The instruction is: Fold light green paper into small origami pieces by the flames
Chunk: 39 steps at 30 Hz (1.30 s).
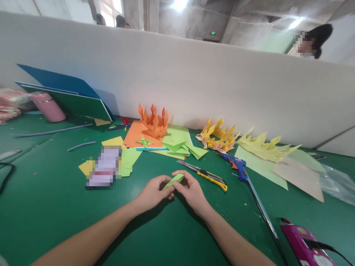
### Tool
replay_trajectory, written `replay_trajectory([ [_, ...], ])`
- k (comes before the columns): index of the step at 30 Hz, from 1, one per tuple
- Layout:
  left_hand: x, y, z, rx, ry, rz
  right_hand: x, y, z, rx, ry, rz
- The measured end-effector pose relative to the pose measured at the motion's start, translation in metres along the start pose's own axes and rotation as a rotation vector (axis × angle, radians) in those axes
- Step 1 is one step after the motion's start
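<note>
A small folded piece of light green paper (173, 181) is pinched between both my hands above the green table (55, 199). My left hand (153, 192) has its fingers closed on the paper's near end. My right hand (190, 190) grips the far end with curled fingers. Just beyond my hands lie folded green paper shapes (183, 148) on green and orange sheets, with a finished orange paper crown (153, 122) behind them.
A yellow utility knife (206, 174) and a blue glue gun (237, 166) lie right of my hands. Yellow folded paper pieces (219, 137) and yellow sheets (263, 147) sit by the white partition (177, 81). A pink cup (47, 106), coloured boards and a magenta device (305, 244) are at the edges.
</note>
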<state>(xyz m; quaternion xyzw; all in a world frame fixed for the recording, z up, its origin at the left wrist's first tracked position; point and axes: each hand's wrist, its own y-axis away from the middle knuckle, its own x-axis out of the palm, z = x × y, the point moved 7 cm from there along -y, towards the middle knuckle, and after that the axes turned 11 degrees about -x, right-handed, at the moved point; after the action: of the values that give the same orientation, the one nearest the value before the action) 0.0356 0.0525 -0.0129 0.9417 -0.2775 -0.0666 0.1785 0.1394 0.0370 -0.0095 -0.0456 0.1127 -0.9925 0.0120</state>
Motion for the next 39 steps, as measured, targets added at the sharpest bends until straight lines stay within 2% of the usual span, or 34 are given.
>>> replay_trajectory([
  [9,-0.012,-0.001,-0.003,0.004,0.181,-0.047,-0.004,-0.001,0.000,0.038,-0.102,-0.023],
  [15,-0.011,0.001,-0.007,0.015,0.113,-0.055,-0.005,-0.001,0.001,0.028,-0.090,-0.022],
  [21,-0.013,0.002,-0.007,-0.020,0.144,-0.106,0.001,-0.001,0.001,-0.022,-0.030,0.021],
  [27,-0.013,0.000,-0.002,-0.035,0.038,-0.096,0.007,0.001,0.001,-0.026,0.027,0.034],
  [32,-0.013,0.003,-0.007,-0.023,0.078,-0.097,0.005,0.001,0.001,-0.023,0.027,0.038],
  [39,-0.012,0.003,-0.006,-0.089,0.196,-0.055,0.001,0.001,0.002,-0.047,0.017,0.037],
])
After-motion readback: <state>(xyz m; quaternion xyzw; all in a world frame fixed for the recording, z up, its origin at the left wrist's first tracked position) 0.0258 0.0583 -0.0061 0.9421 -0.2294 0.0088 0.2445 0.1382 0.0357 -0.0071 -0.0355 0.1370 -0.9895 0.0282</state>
